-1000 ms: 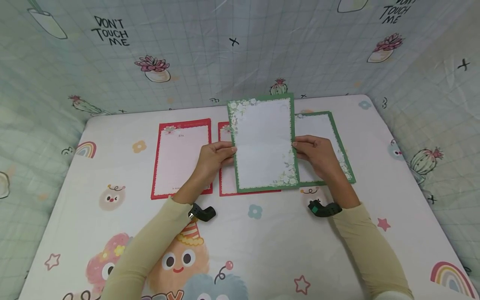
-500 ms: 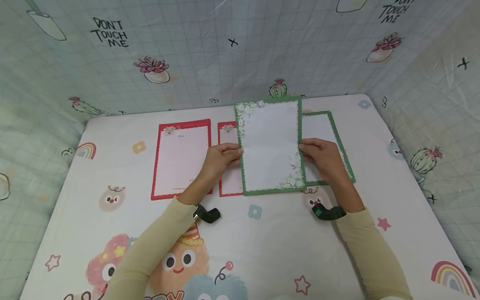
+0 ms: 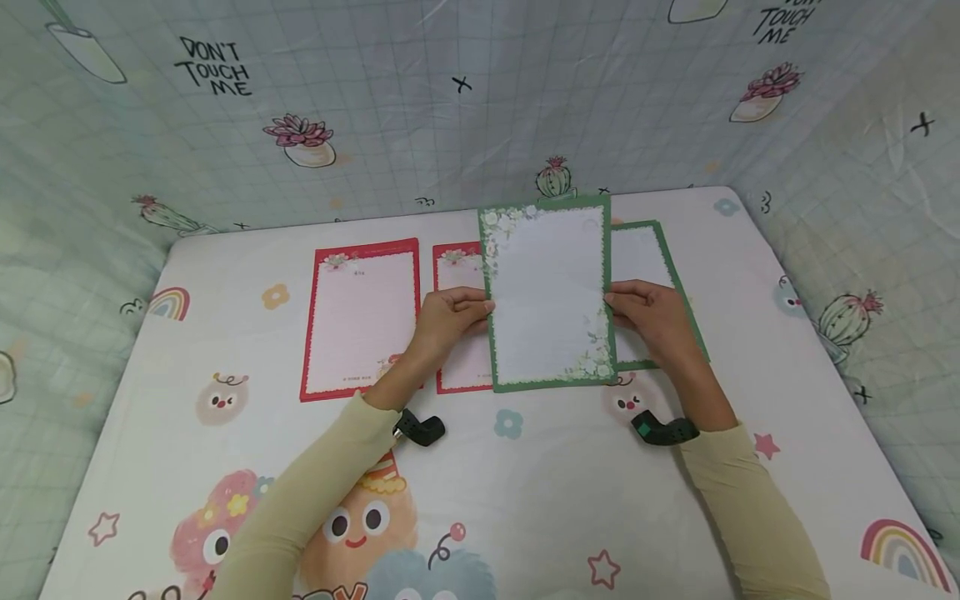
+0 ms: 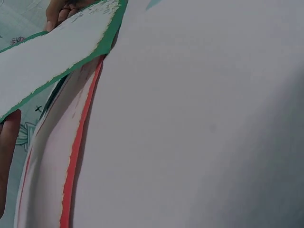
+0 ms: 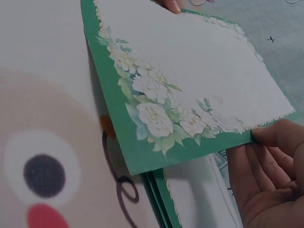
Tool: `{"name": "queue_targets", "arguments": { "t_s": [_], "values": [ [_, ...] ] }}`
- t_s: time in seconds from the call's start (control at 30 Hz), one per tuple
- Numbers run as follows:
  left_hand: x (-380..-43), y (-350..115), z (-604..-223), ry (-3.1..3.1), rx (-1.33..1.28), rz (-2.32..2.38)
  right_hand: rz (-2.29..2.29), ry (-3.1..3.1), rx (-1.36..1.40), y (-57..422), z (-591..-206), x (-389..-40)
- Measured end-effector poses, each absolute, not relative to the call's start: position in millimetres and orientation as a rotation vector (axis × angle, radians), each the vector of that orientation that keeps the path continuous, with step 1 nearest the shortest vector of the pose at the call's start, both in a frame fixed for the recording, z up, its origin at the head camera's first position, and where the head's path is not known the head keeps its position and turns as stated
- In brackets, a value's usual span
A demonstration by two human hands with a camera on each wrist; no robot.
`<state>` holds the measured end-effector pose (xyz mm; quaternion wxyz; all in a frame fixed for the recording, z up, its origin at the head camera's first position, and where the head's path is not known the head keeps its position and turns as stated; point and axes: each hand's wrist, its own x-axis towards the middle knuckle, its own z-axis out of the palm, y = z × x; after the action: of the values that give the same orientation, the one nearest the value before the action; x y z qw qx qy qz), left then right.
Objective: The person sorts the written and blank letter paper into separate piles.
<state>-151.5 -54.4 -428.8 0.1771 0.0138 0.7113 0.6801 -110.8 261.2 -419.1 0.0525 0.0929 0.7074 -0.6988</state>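
Observation:
Between both hands a sheet of paper with a green, flower-decorated border (image 3: 551,292) is held up over the table. The left hand (image 3: 448,321) pinches its left edge at mid-height, thumb in front. On the opposite edge, the right hand (image 3: 656,317) pinches it the same way; the right wrist view shows its thumb on the green border (image 5: 204,152) and the other fingers behind. Behind the raised sheet, a second green-bordered sheet (image 3: 641,250) lies at the right. A red-bordered sheet (image 3: 457,367) lies partly covered to the left.
Another red-bordered sheet (image 3: 360,325) lies further left, its lower right corner behind the left forearm. The white tablecloth (image 3: 555,483) carries printed cartoon figures. A grid-patterned cloth with cactus prints (image 3: 390,108) hangs behind the table and along its sides.
Both hands have carried the green-bordered sheet to the right and slightly down. More of the middle red-bordered sheet's left side shows, while less of the green-bordered sheet behind is seen.

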Motion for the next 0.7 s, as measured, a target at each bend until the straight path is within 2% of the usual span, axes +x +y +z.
{"name": "queue_targets", "arguments": {
  "t_s": [0.23, 0.5, 0.7],
  "values": [
    [-148, -52, -426, 2.266, 0.314, 1.825, -1.815, 2.433, 0.128, 271, -417, -106],
    [-149, -47, -423, 2.258, 0.436, 1.825, -1.487, 2.638, 0.022, 285, -412, -101],
    [-149, -39, -425, 2.222, 0.466, 1.835, -1.454, 2.649, 0.026, 295, -412, -98]
  ]
}}
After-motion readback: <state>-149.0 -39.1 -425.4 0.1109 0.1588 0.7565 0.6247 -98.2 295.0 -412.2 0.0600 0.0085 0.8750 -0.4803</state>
